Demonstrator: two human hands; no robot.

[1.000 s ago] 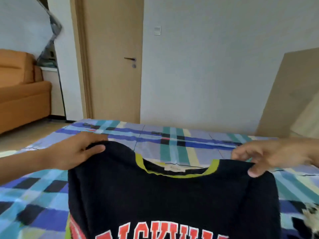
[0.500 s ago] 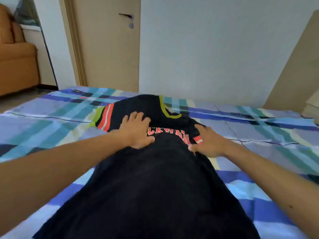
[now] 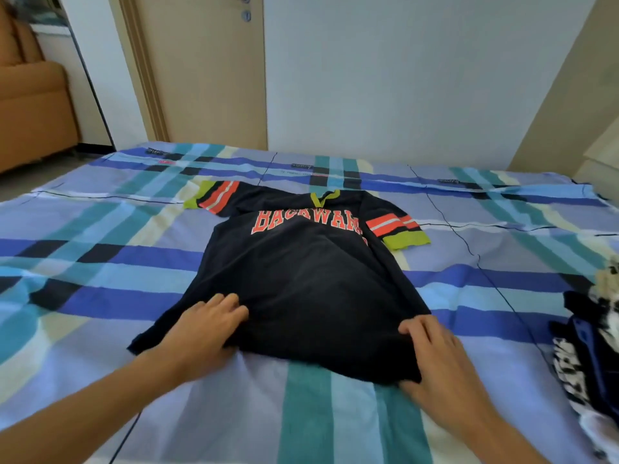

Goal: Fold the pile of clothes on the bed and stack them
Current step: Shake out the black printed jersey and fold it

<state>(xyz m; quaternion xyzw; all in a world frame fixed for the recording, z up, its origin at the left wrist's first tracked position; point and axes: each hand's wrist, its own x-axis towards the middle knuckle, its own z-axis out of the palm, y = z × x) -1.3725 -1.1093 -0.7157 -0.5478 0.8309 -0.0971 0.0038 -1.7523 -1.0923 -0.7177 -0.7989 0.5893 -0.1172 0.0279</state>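
Head view of a bed with one garment laid out. The left hand (image 3: 201, 333) rests on the near left part of the hem of a black jersey (image 3: 301, 272). Its fingers lie close together and only lightly bent on top of the cloth. The thumb is hidden, so it cannot be told whether this hand pinches the hem or merely presses it. The right hand (image 3: 438, 360) holds the near right corner of the hem, with its fingers laid over the fabric and the thumb tip at the edge beneath, pinching the cloth between them. The jersey lies face up near the middle of the bed, touching the checked sheet (image 3: 100, 229) over its whole length. Its yellow-green collar points to the far edge, and its hem is toward the near edge. Both short sleeves, banded in orange, white and yellow-green, are spread outward, and orange block lettering crosses the chest. A pile of clothes (image 3: 586, 363), dark blue with black-and-white print, sits at the right edge of the bed, well apart from the jersey. Beyond the far edge stand a pale wall (image 3: 402, 78), a light wooden door (image 3: 207, 78), an orange sofa (image 3: 30, 108) at far left, and a tan panel (image 3: 569, 95) leaning at far right.
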